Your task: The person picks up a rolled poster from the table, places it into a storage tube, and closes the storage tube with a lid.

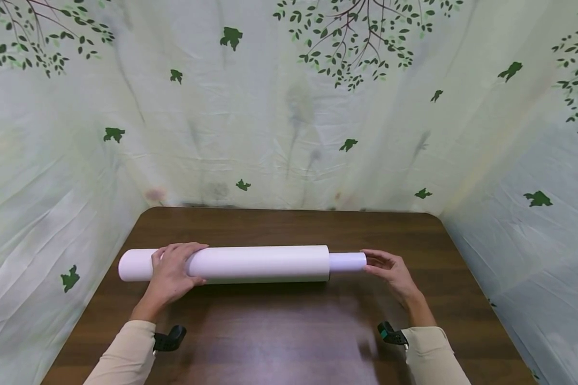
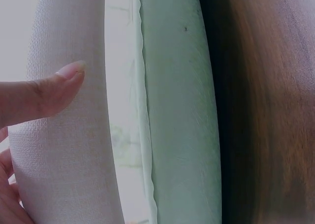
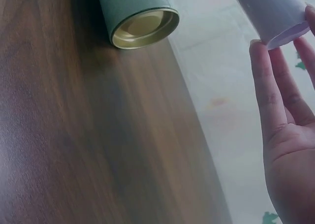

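A long white tube (image 1: 260,263) is laid flat on the table, its axis running left to right across the near-middle of the surface. The outer cylinder is smooth and matte in the head view; a fine woven texture is shown in the left wrist view (image 2: 64,135). A narrower inner roll (image 1: 348,262), pale lilac-white, is seen protruding from the right end of the outer cylinder. In the right wrist view, the open end of this inner roll (image 3: 275,12) is shown.
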Tool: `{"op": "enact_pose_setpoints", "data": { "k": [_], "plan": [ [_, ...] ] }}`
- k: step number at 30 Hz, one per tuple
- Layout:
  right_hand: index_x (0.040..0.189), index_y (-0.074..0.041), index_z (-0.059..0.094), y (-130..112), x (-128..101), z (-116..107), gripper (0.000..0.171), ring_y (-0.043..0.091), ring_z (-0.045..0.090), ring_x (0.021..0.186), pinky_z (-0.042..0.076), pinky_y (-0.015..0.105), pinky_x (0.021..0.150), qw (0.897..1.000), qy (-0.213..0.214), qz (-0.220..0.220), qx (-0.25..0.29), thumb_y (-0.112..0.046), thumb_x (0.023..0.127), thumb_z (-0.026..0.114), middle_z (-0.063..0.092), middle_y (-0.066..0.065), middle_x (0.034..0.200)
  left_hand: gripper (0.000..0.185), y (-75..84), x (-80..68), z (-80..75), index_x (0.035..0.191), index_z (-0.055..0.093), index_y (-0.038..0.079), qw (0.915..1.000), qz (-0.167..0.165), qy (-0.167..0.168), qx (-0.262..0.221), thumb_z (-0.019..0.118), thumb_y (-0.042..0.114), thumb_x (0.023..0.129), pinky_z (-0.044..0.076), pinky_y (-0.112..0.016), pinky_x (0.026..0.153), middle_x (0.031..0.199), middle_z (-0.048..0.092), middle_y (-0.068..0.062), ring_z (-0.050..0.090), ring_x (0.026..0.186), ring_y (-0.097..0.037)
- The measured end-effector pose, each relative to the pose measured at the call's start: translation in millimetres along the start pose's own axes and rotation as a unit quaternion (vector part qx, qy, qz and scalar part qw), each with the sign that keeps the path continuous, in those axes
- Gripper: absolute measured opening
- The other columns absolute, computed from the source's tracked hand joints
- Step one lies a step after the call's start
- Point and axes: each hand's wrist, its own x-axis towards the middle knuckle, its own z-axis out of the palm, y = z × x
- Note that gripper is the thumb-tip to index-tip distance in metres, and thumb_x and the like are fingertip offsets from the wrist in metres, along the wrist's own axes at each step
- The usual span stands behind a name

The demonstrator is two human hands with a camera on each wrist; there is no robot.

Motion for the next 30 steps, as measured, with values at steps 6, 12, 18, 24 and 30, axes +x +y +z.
{"op": "enact_pose_setpoints", "data": {
  "k": [6, 12, 18, 24, 30],
  "plan": [
    [0.124, 0.008, 0.058, 0, 0, 3, 0.036, 0.014, 0.064, 0.102, 0.054, 0.030, 0.082, 1.000, -0.006, -0.002, -0.014, 0.007, 0.088, 0.063, 0.067, -0.002, 0.114, 0.069, -0.1, 0.2, 1.3, 0.119, 0.063, 0.007, 1.0000, 0.000, -0.004, 0.000, 0.091, 0.009, 0.057, 0.018, -0.062, 0.095, 0.118, 0.063, -0.020, 0.046, 0.112, -0.040],
    [0.121, 0.007, 0.060, -1, 3, 9, 0.035, 0.014, 0.064, 0.101, 0.054, 0.029, 0.081, 0.999, -0.006, -0.016, -0.036, 0.006, 0.087, 0.064, 0.066, -0.001, 0.113, 0.068, 1.0, 0.2, 1.6, 0.119, 0.063, 0.008, 1.0000, 0.000, -0.005, 0.000, 0.091, 0.009, 0.056, 0.019, -0.062, 0.095, 0.118, 0.063, -0.020, 0.047, 0.112, -0.040],
    [0.120, 0.011, 0.059, 0, 8, 16, 0.034, 0.016, 0.064, 0.099, 0.054, 0.027, 0.079, 0.998, -0.019, -0.045, -0.046, 0.008, 0.086, 0.064, 0.067, -0.002, 0.110, 0.068, 3.0, 0.7, 0.4, 0.119, 0.063, 0.007, 1.0000, -0.004, -0.003, 0.000, 0.091, 0.007, 0.056, 0.019, -0.062, 0.095, 0.119, 0.063, -0.019, 0.047, 0.112, -0.040],
    [0.119, 0.012, 0.058, 2, 12, 24, 0.035, 0.014, 0.065, 0.097, 0.054, 0.028, 0.079, 0.998, -0.021, -0.046, -0.049, 0.008, 0.085, 0.066, 0.068, -0.003, 0.108, 0.068, 4.3, 1.0, -0.3, 0.119, 0.063, 0.008, 1.0000, -0.007, -0.003, 0.005, 0.091, 0.008, 0.057, 0.019, -0.062, 0.096, 0.120, 0.062, -0.019, 0.047, 0.113, -0.040],
    [0.118, 0.014, 0.057, 5, 14, 30, 0.036, 0.016, 0.065, 0.097, 0.054, 0.027, 0.078, 0.998, -0.017, -0.044, -0.052, 0.008, 0.084, 0.067, 0.068, -0.001, 0.107, 0.069, 4.1, 0.6, -0.7, 0.119, 0.063, 0.008, 1.0000, -0.007, -0.001, 0.005, 0.091, 0.009, 0.057, 0.019, -0.062, 0.095, 0.120, 0.062, -0.019, 0.047, 0.112, -0.040]
  ]
}}
